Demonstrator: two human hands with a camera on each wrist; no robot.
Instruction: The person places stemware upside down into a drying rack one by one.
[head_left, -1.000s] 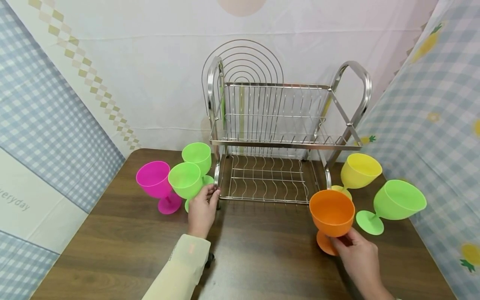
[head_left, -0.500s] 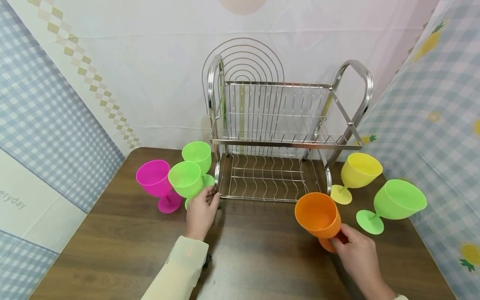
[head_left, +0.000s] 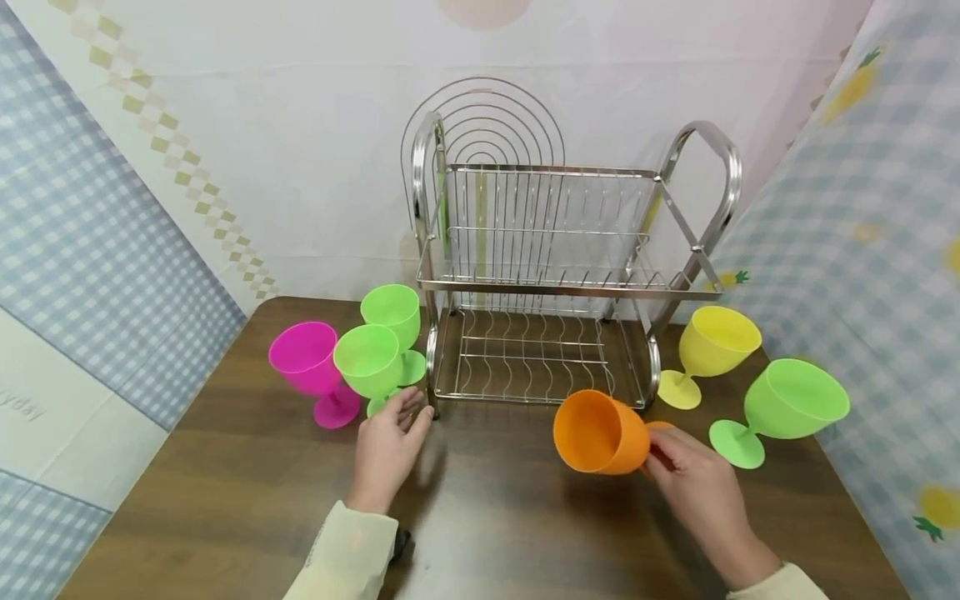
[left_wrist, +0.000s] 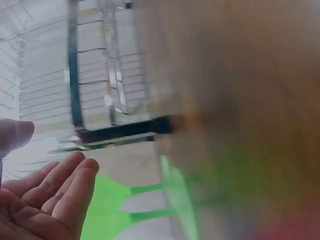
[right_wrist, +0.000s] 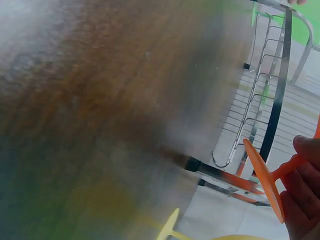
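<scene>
1. Orange goblet [head_left: 600, 433]: smooth, matte, prob. plastic; deep round bowl, short stem, flat disc foot. It's in the R hand [head_left: 697, 483], tipped right over w/ its mouth turned to the L, above the table and in front of the rack's lower R corner.
2. R hand: thumb & fingers clamped round the stem, close to the foot; the right wrist view shows the disc edge-on beside the fingers.
3. L hand [head_left: 390, 446]: fingers loosely extended, thumb apart, nothing in the grip. It's by the rack's L front post, close to the front green goblet [head_left: 367, 362]; can't tell for sure if the fingertips touch its foot, as the left wrist view is blurred.
4. Rack [head_left: 555, 289]: shiny metal, two tiers, rounded tube ends. Upper tier has thin straight wires, lower one wavy wires.
5. Bowls: orange one shows its bare inner wall; the other goblets stand mouth up.
6. L of rack: pink goblet [head_left: 307, 362] outermost, front green goblet next to it, rear green goblet [head_left: 392, 315] behind, near the L post.
7. R of rack: yellow goblet [head_left: 716, 343] near the R post, far-R green goblet [head_left: 795, 400] beyond it, nearer the table edge. The R post is btwn the lower tier & the yellow one.
8. Table [head_left: 495, 517]: dark brown, wood-grain, w/ a dull sheen. Pale wall cloth [head_left: 315, 142] behind; blue-white checked cloth [head_left: 885, 275] w/ pineapples on the R.
</scene>
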